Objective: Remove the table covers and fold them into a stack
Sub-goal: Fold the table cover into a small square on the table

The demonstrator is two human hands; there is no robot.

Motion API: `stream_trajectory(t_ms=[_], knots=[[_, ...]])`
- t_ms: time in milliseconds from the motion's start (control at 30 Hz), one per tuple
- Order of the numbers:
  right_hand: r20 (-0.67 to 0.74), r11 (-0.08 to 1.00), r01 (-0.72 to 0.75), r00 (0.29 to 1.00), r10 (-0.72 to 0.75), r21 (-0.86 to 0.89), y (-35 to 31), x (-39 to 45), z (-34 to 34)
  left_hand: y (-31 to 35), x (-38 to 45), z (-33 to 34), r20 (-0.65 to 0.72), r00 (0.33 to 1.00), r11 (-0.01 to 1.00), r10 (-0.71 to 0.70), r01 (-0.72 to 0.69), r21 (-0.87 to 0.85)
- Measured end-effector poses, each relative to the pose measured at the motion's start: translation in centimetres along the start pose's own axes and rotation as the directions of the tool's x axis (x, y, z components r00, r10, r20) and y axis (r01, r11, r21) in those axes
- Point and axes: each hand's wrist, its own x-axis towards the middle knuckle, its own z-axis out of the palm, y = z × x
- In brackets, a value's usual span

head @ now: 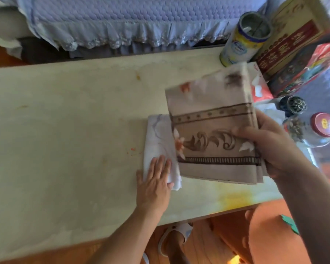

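Left hand [156, 178] flat; right hand [271, 147] gripping.

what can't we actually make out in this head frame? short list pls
- White folded cover: its right part is hidden under the brown patterned cover held by the right hand; the left hand covers its near corner.
- Brown cover's far end: motion-blurred, print unreadable.
- Red tissue pack: mostly hidden behind the brown cover.
- Tin can: label too blurred to read.
- Red-lidded jar: contents indistinct.

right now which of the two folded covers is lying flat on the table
The white folded cover, pressed flat under the left hand. The brown patterned cover is held tilted above it in the right hand's grip.
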Motion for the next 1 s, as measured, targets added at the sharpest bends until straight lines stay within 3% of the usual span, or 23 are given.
stream_trajectory(t_ms=[100, 167, 233, 333, 400, 467, 500, 567, 600, 633, 700, 733, 867, 933, 1000], knots=[[0.074, 0.966, 0.044, 0.995, -0.064, 0.256, 0.6, -0.4, 2.6, 0.5, -0.5, -0.3, -0.021, 1.0, 1.0, -0.016, 0.017, 0.011], [0.052, 0.954, -0.01, 0.999, -0.006, 0.3, 3.2, 0.5, 4.5, 1.0, -1.4, -0.2, -0.107, 0.994, 1.0, -0.028, 0.029, 0.009], [-0.034, 0.97, -0.086, 0.995, 0.096, 0.227, 7.3, 1.9, 6.3, 1.6, -3.4, 1.0, -0.119, 0.992, 0.999, -0.037, 0.035, -0.023], [-0.213, 0.967, -0.247, 0.95, 0.229, -0.061, 13.2, 3.7, 7.8, 2.4, -7.7, 2.2, -0.092, 0.995, 0.99, 0.038, -0.05, -0.133], [-0.288, 0.948, -0.288, 0.927, 0.242, -0.132, 14.8, 4.6, 8.3, 1.5, -9.7, 1.3, -0.146, 0.977, 0.952, 0.156, -0.188, -0.243], [-0.319, 0.935, -0.256, 0.932, 0.171, -0.246, 14.5, 5.4, 8.2, -0.2, -9.8, -1.3, -0.293, 0.933, 0.896, 0.212, -0.305, -0.323], [-0.303, 0.924, -0.243, 0.941, 0.15, -0.295, 14.0, 5.6, 8.0, -0.9, -9.0, -2.7, -0.369, 0.915, 0.888, 0.163, -0.299, -0.349], [-0.258, 0.928, -0.236, 0.953, 0.162, -0.287, 13.0, 6.1, 7.8, -1.8, -5.5, -6.1, -0.433, 0.896, 0.859, -0.101, -0.141, -0.492], [-0.242, 0.928, -0.244, 0.954, 0.178, -0.28, 12.8, 6.3, 7.8, -2.6, -2.9, -7.0, -0.351, 0.894, 0.755, -0.279, -0.022, -0.656], [-0.229, 0.924, -0.255, 0.954, 0.193, -0.283, 12.8, 6.4, 8.0, -3.4, -0.3, -8.0, -0.177, 0.903, 0.583, -0.392, 0.095, -0.807], [-0.204, 0.926, -0.278, 0.952, 0.23, -0.256, 13.2, 6.6, 8.3, -5.0, 4.5, -9.8, 0.122, 0.89, 0.234, -0.439, 0.244, -0.941], [-0.194, 0.93, -0.282, 0.952, 0.239, -0.238, 13.5, 6.6, 8.2, -5.8, 6.2, -10.5, 0.208, 0.891, 0.158, -0.403, 0.292, -0.943], [-0.073, 0.959, -0.28, 0.958, 0.276, -0.037, 15.0, 6.1, 6.8, -6.5, 7.3, -14.4, 0.227, 0.963, 0.247, -0.149, 0.258, -0.934], [-0.017, 0.968, -0.239, 0.971, 0.24, 0.071, 16.0, 5.6, 6.0, -6.0, 6.0, -16.2, 0.178, 0.984, 0.097, 0.004, 0.177, -0.979], [0.072, 0.977, -0.191, 0.98, 0.184, 0.097, 16.7, 4.9, 5.8, -6.0, 4.6, -17.2, 0.141, 0.99, -0.154, 0.016, 0.142, -0.978]])
